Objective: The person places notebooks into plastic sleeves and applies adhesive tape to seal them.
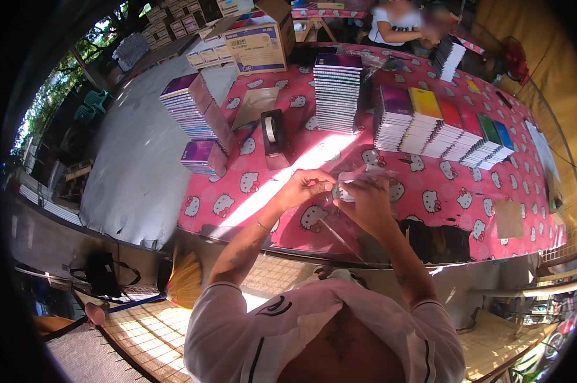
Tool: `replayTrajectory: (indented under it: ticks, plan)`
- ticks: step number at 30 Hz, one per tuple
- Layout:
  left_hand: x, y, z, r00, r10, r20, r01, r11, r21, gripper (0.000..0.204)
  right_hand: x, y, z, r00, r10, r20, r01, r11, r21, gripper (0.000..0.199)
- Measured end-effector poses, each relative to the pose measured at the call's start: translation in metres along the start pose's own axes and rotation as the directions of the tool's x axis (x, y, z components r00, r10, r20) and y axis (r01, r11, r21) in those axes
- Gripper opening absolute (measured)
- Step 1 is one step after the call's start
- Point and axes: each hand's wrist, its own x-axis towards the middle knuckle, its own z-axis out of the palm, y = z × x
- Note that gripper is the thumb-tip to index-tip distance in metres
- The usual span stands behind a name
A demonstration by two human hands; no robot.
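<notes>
White small object (345,194) (fingers partly cover it) is clamped in the right hand (371,203); left hand (303,187), fingertips together, beside it; black block-shaped tape dispenser (277,144) at ten o'clock.

White short-sleeved shirt (221,338), black trim lines (256,359), black curled mark (274,307); thin left-wrist bracelet (263,226).

We're seeing a smooth, plastic-looking surface (448,217) here, glossy-covered paper notebooks (337,96), a matt cardboard box (259,52), a rough, bristly broom (185,281), and now thin, shiny plastic film (383,171)
</notes>
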Motion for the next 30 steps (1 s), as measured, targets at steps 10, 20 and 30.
replayTrajectory:
  ticks: [10,20,30]
  plan:
    - [0.026,0.034,0.011,0.986,0.149,0.082,-0.169,0.905,0.39,0.014,0.0,0.081,-0.03,0.817,0.545,0.187,-0.526,0.573,0.628,0.014]
    - [0.057,-0.021,0.06,0.882,0.462,0.092,-0.399,0.629,0.668,0.032,-0.034,0.081,0.04,0.857,0.284,0.431,-0.5,0.248,0.83,0.043]
    - [0.047,-0.048,0.059,0.96,-0.258,-0.109,0.243,0.96,-0.137,0.084,-0.007,0.132,0.054,0.824,0.047,0.565,-0.556,0.257,0.79,0.06]
